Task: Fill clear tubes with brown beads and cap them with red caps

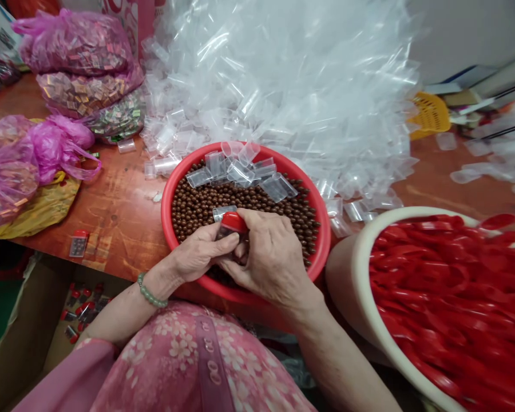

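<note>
Both hands meet over the near side of a red bowl point(168, 197) filled with small brown balls point(197, 206). My left hand point(201, 254) and my right hand point(271, 257) are closed together around a small clear container with a red cap point(234, 222); the container's body is mostly hidden by my fingers. Several empty clear containers point(240, 170) lie on the brown balls at the far side of the bowl. A green bead bracelet point(150, 293) is on my left wrist.
A big heap of clear containers point(283, 80) rises behind the bowl. A white basin point(380, 229) of red caps point(455, 286) stands at the right. Pink bags point(75, 43) sit at the far left. One capped container point(78, 243) lies on the wooden table; a cardboard box point(21, 337) with more sits below.
</note>
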Tool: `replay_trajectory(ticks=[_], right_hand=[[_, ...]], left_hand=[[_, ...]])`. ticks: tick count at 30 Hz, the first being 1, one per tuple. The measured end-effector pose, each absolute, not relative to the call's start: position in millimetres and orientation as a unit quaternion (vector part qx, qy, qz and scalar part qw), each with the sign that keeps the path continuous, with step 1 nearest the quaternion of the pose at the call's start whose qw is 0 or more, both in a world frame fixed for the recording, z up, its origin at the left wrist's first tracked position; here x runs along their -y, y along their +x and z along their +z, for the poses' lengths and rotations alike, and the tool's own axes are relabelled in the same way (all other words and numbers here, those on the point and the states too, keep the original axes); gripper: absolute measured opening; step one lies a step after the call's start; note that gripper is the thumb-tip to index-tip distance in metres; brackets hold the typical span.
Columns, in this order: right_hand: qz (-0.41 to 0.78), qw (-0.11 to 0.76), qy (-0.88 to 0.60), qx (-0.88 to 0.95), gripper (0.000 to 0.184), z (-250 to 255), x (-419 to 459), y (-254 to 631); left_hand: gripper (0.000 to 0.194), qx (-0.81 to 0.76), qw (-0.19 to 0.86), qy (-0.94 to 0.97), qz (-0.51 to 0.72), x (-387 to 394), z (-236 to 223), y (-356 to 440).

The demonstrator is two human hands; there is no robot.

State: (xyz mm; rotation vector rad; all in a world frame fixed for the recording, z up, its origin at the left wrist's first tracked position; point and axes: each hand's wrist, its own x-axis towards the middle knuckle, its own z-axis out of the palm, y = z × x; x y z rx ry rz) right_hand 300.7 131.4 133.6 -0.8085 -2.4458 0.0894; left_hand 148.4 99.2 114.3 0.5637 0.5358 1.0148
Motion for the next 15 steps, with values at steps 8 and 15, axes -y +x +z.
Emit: replay_trajectory(ticks=[8, 15], right_hand=[[0.018, 0.342, -0.269, 0.900, 0.056, 122, -135, 297], [0.018, 0.370, -0.275, 0.887, 0.050, 119, -130, 294]], left_hand=[[0.042, -0.237, 0.804, 0.269, 0.474, -99, 109, 149], [0.045, -0.231, 0.820, 0.255, 0.458, -98, 108, 149]])
